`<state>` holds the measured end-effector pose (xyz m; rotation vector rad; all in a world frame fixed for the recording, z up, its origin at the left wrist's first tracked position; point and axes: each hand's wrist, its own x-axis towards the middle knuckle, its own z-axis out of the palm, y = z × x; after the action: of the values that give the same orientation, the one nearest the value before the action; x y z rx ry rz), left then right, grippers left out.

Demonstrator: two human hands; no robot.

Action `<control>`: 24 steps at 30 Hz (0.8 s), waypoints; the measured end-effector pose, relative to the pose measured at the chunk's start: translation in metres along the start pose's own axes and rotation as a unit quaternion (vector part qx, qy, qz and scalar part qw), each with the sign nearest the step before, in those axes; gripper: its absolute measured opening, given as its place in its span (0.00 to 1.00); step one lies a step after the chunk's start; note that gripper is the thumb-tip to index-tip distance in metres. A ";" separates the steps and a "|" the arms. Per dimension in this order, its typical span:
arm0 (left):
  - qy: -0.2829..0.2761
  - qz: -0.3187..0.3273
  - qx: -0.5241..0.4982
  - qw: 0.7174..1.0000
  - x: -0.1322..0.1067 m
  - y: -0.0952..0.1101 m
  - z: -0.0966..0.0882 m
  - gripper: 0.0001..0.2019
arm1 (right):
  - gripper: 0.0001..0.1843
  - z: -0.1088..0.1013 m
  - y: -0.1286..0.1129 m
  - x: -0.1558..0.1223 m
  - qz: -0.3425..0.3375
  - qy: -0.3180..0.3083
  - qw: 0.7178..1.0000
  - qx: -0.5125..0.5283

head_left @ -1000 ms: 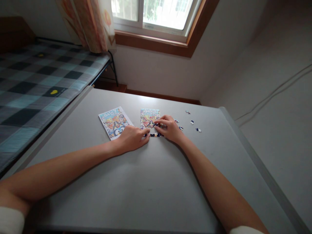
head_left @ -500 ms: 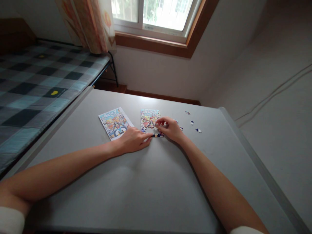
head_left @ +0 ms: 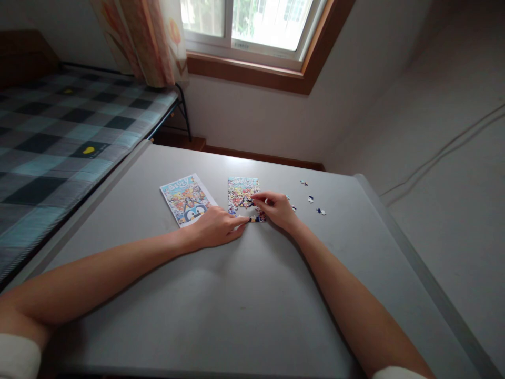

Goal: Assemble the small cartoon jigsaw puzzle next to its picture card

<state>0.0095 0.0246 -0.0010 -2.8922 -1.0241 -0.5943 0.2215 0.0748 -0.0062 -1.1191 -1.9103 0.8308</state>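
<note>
A partly assembled jigsaw puzzle lies on the grey table, with a gap in its lower middle. My left hand rests at its lower left corner, index finger stretched onto the bottom edge. Over the puzzle's right side, my right hand pinches a small dark puzzle piece between thumb and fingertips, at the upper edge of the gap. Left of the puzzle is a printed picture sheet with the same colourful design, partly behind my left hand.
Loose puzzle pieces lie scattered to the right of my right hand, some partly hidden by it. The grey table reaches toward a window wall. A bed with a checked mattress stands to the left.
My right hand's fingertips have shifted slightly left and are pinched closer over the gap. My left index finger has slid a little to the right along the bottom edge.
</note>
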 end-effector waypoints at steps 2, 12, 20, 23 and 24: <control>0.003 -0.002 -0.003 1.000 0.000 0.000 0.000 0.15 | 0.10 0.000 0.001 0.000 0.003 0.000 1.000 0.005; -0.001 0.001 -0.003 1.000 0.000 -0.001 0.002 0.15 | 0.11 0.000 -0.006 -0.001 0.004 0.001 1.000 0.005; 0.006 -0.025 0.028 0.999 0.000 0.001 0.001 0.15 | 0.12 -0.001 0.000 0.000 -0.011 0.023 1.000 -0.010; 0.003 -0.024 0.030 0.999 0.000 0.001 0.001 0.15 | 0.11 0.000 -0.001 -0.001 -0.010 0.024 0.999 -0.019; 0.002 -0.022 0.030 0.999 0.000 0.001 0.001 0.15 | 0.11 0.000 -0.001 -0.001 -0.008 0.023 1.000 -0.019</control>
<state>0.0102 0.0240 -0.0022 -2.8231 -1.0892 -0.5610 0.2217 0.0737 -0.0055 -1.1343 -1.9029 0.7566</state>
